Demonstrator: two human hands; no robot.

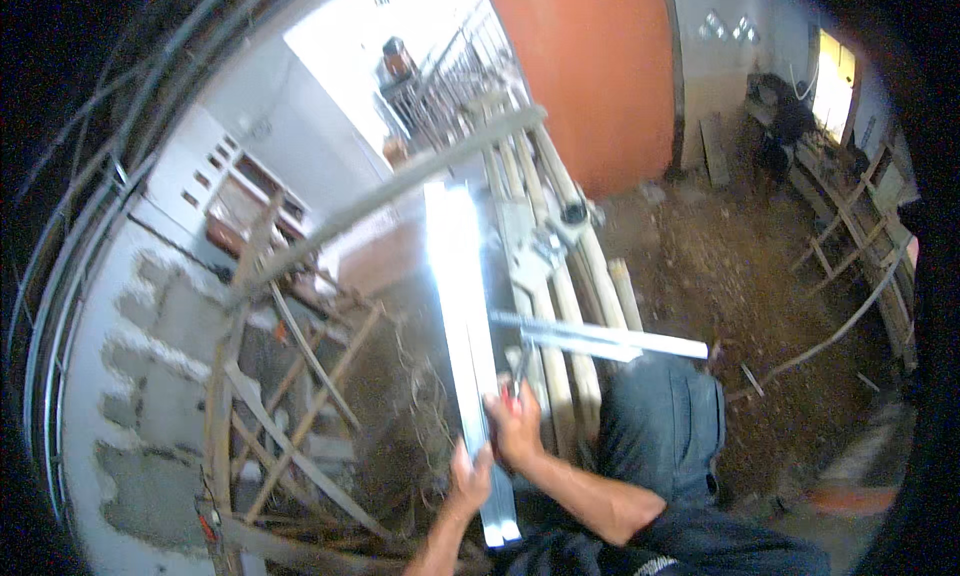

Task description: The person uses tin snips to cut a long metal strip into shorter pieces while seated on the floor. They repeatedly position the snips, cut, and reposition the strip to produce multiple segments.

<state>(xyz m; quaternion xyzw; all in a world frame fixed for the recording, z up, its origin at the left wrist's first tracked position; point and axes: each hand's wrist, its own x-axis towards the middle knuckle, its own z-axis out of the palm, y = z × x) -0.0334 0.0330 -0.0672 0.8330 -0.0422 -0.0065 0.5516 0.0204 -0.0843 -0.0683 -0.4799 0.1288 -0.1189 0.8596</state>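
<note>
Long strip [467, 361] gripped, tool [513, 394] alongside

The left hand [472, 476] is closed around the shiny metal strip near its lower end, thumb and fingers at its edges. The strip runs on past that hand, away from the body, its far part washed out by glare.

Just ahead and to the right of it, the right hand [515, 428] is curled about the red-handled tool, close against the strip's right side; whether it also grips the strip I cannot tell.

Ahead and right of the right hand, two short strips [660, 342] lie across pale poles [586, 381]. A bent leg [660, 416] is just right of that hand. Crossed timber [303, 448] stands left of the left hand; well beyond both hands, a beam [400, 193] slants across, with an orange wall [600, 86] farther off.
</note>
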